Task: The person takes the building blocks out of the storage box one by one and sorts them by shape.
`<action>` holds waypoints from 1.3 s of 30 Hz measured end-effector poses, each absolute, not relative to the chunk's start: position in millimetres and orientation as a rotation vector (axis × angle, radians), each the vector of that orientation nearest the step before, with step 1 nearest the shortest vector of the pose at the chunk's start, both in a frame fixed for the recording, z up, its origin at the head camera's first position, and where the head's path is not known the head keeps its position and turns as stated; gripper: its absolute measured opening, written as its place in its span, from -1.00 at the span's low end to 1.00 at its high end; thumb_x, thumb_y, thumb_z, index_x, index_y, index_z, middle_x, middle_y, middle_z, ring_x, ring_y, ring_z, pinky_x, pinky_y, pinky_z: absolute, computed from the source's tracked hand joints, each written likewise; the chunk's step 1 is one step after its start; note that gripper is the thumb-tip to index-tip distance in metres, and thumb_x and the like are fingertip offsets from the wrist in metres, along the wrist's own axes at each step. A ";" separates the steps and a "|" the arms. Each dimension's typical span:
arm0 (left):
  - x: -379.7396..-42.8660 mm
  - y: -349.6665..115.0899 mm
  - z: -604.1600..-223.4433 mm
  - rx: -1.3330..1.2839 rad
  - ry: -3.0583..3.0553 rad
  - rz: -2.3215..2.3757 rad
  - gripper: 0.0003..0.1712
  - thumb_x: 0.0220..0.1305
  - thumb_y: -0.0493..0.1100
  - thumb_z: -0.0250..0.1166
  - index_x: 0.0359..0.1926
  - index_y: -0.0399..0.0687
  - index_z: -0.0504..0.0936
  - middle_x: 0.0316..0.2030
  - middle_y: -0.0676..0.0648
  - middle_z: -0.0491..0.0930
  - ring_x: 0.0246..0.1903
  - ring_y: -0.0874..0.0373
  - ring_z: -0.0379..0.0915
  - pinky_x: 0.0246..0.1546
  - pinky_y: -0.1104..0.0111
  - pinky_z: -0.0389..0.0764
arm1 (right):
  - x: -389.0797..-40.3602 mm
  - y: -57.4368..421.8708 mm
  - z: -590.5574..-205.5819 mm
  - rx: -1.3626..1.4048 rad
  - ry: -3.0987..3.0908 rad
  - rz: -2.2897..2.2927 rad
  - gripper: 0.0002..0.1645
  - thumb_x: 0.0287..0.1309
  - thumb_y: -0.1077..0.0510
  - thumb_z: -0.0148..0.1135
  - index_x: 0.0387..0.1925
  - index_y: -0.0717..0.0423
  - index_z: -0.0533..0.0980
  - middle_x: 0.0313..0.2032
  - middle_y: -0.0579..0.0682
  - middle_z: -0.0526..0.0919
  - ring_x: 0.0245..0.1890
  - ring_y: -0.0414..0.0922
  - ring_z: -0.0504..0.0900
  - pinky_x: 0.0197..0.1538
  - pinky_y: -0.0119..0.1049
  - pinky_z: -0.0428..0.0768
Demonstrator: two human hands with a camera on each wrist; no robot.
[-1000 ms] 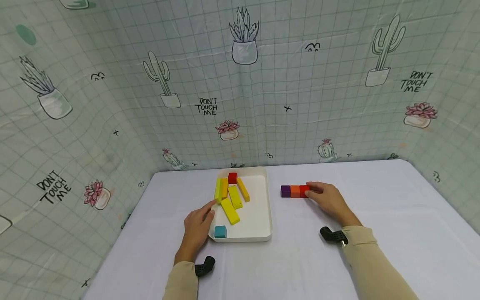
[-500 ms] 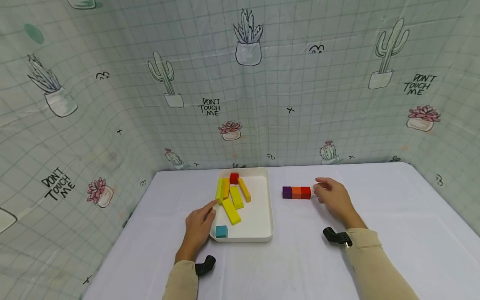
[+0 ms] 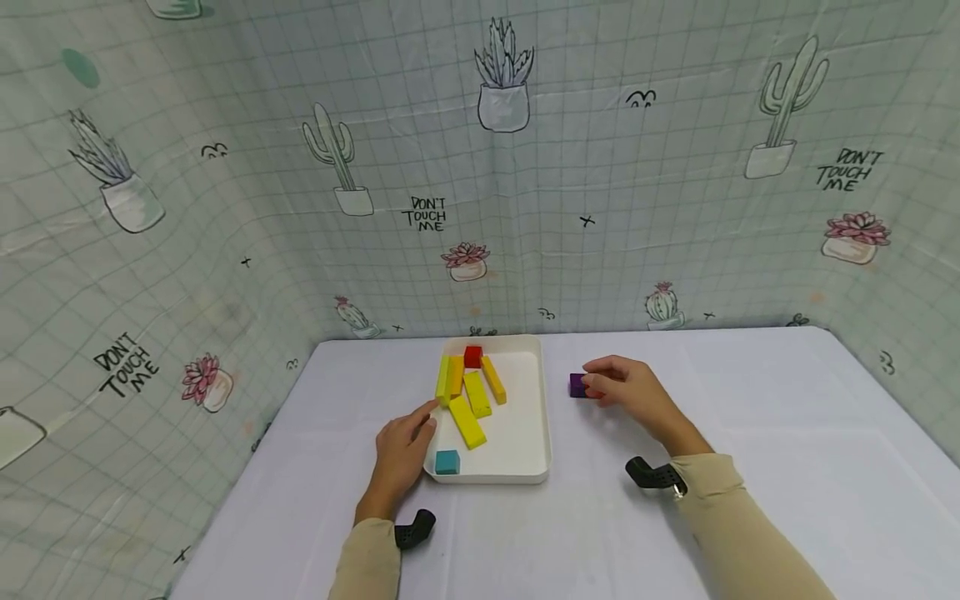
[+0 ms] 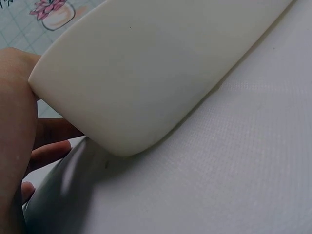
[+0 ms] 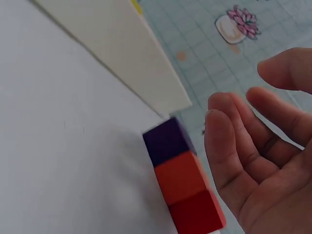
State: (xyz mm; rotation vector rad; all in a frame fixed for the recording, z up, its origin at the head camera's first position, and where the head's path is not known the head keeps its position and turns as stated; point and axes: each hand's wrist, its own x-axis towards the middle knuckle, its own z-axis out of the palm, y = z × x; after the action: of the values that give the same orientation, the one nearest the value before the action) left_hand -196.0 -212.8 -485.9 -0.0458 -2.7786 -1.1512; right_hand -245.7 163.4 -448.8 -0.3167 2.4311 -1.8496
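Rests the left hand (image 3: 397,454) at the left rim of a shallow white plastic tray (image 3: 525,417) with rounded corners, just to that hand's right, fingers loosely bent along the outer wall; cannot tell if pinching the rim or only touching. Holds the right hand (image 3: 633,392) over a row of 3 small cubes (image 5: 183,180), with fingers softly curved and thumb spread well apart from the fingertips; cannot tell if touching a cube.

Under or just beside the right fingers, on the white cloth-covered table (image 3: 525,542), see a dark purple cube (image 3: 576,385) nearest the tray, then an orange cube (image 5: 180,178), then a bright red cube (image 5: 197,212), set face to face.

Inside the tray, just ahead of the left fingertips, find a yellow-green oblong block (image 3: 443,381) beside an orange-yellow oblong block (image 3: 457,375). Farther ahead, near the far wall, find another red cube (image 3: 473,357), with a slim orange-yellow block (image 3: 494,380) lying aslant nearby. Right of the left fingertips, find 2 bright yellow oblong blocks (image 3: 467,422), also aslant. Right of the left palm, in the near left corner, find a light blue cube (image 3: 447,462).

Wears beige sleeves (image 3: 742,533), with a black device (image 3: 652,475) at each wrist. Beyond the hands, see a pale green checked cloth (image 3: 540,150) printed with potted plants.
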 end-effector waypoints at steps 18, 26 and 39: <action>-194.5 -210.9 -487.8 -0.053 -2.763 -1.193 -0.53 0.51 -0.03 0.06 0.37 0.16 0.51 0.15 -0.09 0.62 0.22 -0.10 0.37 0.39 -0.11 -0.03 | -259.5 103.1 -436.5 -0.505 2.187 -1.644 -0.43 0.30 0.06 0.29 0.23 0.28 0.49 0.03 0.24 0.66 -0.04 0.12 0.64 -0.06 -0.15 0.67; -192.6 -211.9 -487.3 -0.063 -2.771 -1.156 -0.54 0.52 -0.04 0.06 0.36 0.13 0.52 0.13 -0.11 0.63 0.21 -0.11 0.38 0.37 -0.13 0.00 | -267.2 85.9 -431.9 -0.593 2.180 -1.494 -0.43 0.28 0.04 0.31 0.24 0.22 0.50 -0.01 0.19 0.68 -0.09 0.12 0.66 -0.18 -0.19 0.65; -195.4 -213.7 -484.5 -0.073 -2.773 -1.148 -0.54 0.52 -0.04 0.06 0.36 0.15 0.52 0.13 -0.11 0.62 0.22 -0.12 0.36 0.38 -0.14 -0.01 | -271.4 47.9 -426.4 -0.822 2.047 -1.350 -0.42 0.27 0.14 0.27 0.30 0.19 0.48 0.06 0.00 0.68 -0.01 -0.06 0.63 -0.06 -0.15 0.66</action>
State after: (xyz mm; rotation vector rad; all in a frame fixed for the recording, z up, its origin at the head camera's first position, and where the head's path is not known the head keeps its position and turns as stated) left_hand -195.4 -213.7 -484.5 -0.0728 -2.7729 -1.1485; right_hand -271.4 47.9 -426.4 -0.8221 2.0474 -1.3496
